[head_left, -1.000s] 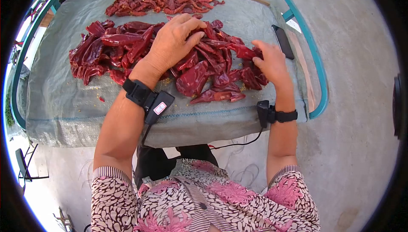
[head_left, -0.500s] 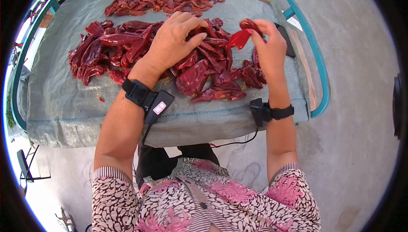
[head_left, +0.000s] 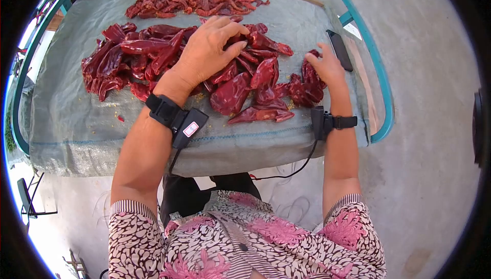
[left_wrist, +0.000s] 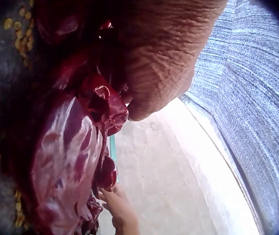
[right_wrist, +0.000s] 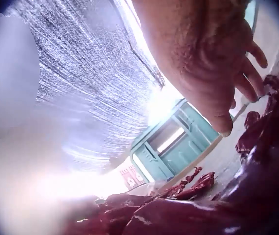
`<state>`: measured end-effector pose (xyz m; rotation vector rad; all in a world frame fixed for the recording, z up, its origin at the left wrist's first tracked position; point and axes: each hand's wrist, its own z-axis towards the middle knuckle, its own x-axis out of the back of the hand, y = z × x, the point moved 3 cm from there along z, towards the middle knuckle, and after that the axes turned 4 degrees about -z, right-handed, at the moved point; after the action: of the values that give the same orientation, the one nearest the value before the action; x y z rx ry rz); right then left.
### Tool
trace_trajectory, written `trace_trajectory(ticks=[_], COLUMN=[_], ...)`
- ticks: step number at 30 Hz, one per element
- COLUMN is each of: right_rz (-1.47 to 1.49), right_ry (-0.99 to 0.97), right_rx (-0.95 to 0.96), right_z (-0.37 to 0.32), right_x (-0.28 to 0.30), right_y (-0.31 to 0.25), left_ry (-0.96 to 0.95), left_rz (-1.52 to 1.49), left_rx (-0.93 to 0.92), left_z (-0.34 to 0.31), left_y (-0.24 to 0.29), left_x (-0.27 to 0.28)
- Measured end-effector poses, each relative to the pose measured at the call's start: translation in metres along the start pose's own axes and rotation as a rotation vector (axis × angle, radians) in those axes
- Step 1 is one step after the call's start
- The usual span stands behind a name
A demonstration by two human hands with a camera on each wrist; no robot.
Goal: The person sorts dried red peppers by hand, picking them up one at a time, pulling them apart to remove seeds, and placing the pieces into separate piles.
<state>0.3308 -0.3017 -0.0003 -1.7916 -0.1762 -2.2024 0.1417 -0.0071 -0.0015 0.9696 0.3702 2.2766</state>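
Note:
A heap of glossy dark red dried peppers [head_left: 146, 47] spreads across the grey-green woven sheet [head_left: 169, 148]. My left hand [head_left: 210, 46] rests on the right half of this heap, loosely bent, its thumb and forefinger apart; the other fingertips are hidden. In the left wrist view a large wrinkled pepper [left_wrist: 66, 161] lies just beside that hand's thumb. My right hand [head_left: 327, 66] is over a small cluster of peppers [head_left: 305, 91] at the heap's right end. The right wrist view shows its fingers [right_wrist: 249, 78] spread, with nothing between them.
Behind the heap lies a strip of smaller, shrivelled red pepper pieces [head_left: 199, 1]. A black phone [head_left: 339, 50] is right of the right hand. A teal metal rail [head_left: 379, 82] curves around the sheet, and loose yellow seeds [head_left: 116, 118] dot its front part.
The right hand lifted a red pepper from the right side, carried it left to the heap and let it go there, then came back to the right cluster. The left hand stays put.

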Motion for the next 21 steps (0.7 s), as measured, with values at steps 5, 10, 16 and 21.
trace_trajectory(ticks=[5,10,16,21], right_rz=[0.157,0.124,0.37,0.424], right_ry=[-0.107,-0.017,0.185,0.278], right_rx=[0.137,0.236,0.48,0.739], right_z=[0.02,0.013,0.001,-0.03], right_x=[-0.032,-0.031,-0.001,0.033], right_y=[0.009,-0.007,-0.036,-0.102], left_ry=[-0.007,0.081,0.014,0.083], left_rz=[-0.005,-0.024,-0.012,-0.023], left_rx=[-0.003,-0.059,-0.034,-0.064], left_z=[0.0,0.0,0.001,0.003], left_y=[-0.001,0.002,0.001,0.008], left_x=[-0.001,-0.001,0.001,0.004])
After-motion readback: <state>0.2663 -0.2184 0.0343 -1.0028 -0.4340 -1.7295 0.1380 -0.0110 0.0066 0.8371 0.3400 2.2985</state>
